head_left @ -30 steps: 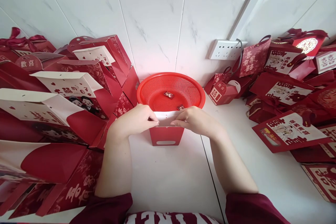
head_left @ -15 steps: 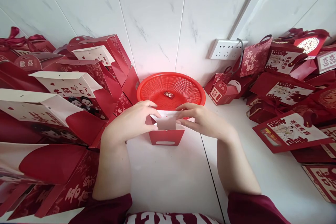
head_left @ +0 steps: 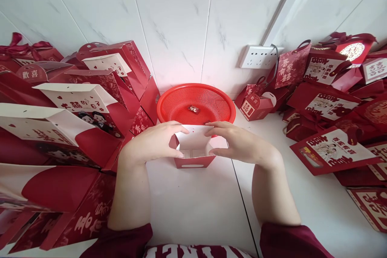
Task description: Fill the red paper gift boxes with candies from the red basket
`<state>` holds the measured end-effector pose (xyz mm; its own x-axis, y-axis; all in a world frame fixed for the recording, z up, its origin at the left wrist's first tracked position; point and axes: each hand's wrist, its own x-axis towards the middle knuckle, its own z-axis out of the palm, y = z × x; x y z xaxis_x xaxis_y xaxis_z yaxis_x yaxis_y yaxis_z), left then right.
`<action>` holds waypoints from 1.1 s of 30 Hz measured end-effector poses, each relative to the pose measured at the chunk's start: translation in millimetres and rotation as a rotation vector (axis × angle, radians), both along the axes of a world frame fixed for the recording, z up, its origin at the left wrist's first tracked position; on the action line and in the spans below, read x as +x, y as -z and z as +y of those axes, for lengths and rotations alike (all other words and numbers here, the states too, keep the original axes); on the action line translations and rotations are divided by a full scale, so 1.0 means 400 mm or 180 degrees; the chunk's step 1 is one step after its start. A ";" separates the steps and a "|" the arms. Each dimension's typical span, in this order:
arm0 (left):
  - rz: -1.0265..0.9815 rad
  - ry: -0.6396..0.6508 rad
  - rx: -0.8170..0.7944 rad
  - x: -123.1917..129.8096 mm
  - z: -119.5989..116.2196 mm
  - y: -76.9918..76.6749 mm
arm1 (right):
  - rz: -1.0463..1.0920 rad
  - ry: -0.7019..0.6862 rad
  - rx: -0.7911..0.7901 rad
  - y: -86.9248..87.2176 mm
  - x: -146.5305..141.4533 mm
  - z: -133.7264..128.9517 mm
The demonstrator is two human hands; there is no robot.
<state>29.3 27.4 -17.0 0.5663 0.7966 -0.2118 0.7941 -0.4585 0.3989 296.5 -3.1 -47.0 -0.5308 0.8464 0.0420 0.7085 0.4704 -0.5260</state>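
An open red box (head_left: 194, 163) stands upright on the desk (head_left: 193, 209), between the fingers of the left hand (head_left: 152, 142) and right hand (head_left: 240, 142). Each hand's thumb and fingers are apart, at the box's edges. A red basket (head_left: 163, 109) sits just beyond the fingers.

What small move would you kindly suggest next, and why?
I would probably move the right hand to the small packet lying in the red basket: the box stands open-topped just in front of it, its pale inside showing, with the left hand at its side.
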 end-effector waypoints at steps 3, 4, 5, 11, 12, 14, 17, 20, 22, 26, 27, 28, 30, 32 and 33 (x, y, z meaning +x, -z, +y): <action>-0.0089 0.0084 0.0012 0.001 0.000 0.000 | 0.0106 0.0015 -0.0036 0.000 -0.006 0.007; -0.0116 0.0101 0.0041 0.002 -0.001 -0.001 | 0.0146 0.0027 -0.0027 0.000 -0.009 0.009; -0.0141 0.0109 0.0075 0.005 -0.001 -0.002 | 0.0190 0.0034 -0.0008 -0.001 -0.013 0.011; -0.0451 0.0320 -0.0042 0.022 0.002 -0.002 | 0.0506 -0.0053 0.0050 -0.001 -0.029 0.014; -0.0487 0.0339 -0.0094 0.022 0.004 0.000 | 0.0510 -0.0052 0.0063 -0.001 -0.029 0.013; -0.0551 0.0346 -0.0113 0.022 0.006 0.003 | 0.0505 -0.0048 0.0083 -0.002 -0.030 0.013; -0.0783 0.0206 0.0196 0.023 0.010 0.006 | 0.0589 -0.0044 0.0096 -0.006 -0.035 0.015; -0.0922 0.0009 0.0588 0.032 0.015 0.007 | 0.0623 0.0002 0.0111 -0.006 -0.043 0.021; -0.0885 0.0002 0.0636 0.038 0.017 0.010 | 0.0574 0.0045 0.0131 -0.002 -0.046 0.025; -0.0761 -0.0117 0.0522 0.046 0.019 0.020 | 0.0421 0.0223 0.0129 0.010 -0.048 0.033; -0.0719 -0.0158 0.0491 0.047 0.019 0.023 | 0.0391 0.0249 0.0112 0.012 -0.048 0.034; -0.0677 -0.0191 0.0456 0.048 0.019 0.026 | 0.0372 0.0261 0.0092 0.013 -0.048 0.035; -0.0603 -0.0220 0.0418 0.052 0.019 0.030 | 0.0378 0.0271 0.0065 0.014 -0.047 0.036; -0.0541 -0.0198 0.0429 0.056 0.019 0.032 | 0.0387 0.0252 0.0056 0.014 -0.046 0.035; -0.0508 -0.0170 0.0452 0.058 0.018 0.032 | 0.0385 0.0234 0.0064 0.014 -0.046 0.035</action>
<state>52.5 34.7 -29.6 0.5399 0.8417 -0.0063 0.7506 -0.4781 0.4560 278.0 10.8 -52.4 -0.4574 0.8813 0.1191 0.6736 0.4308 -0.6006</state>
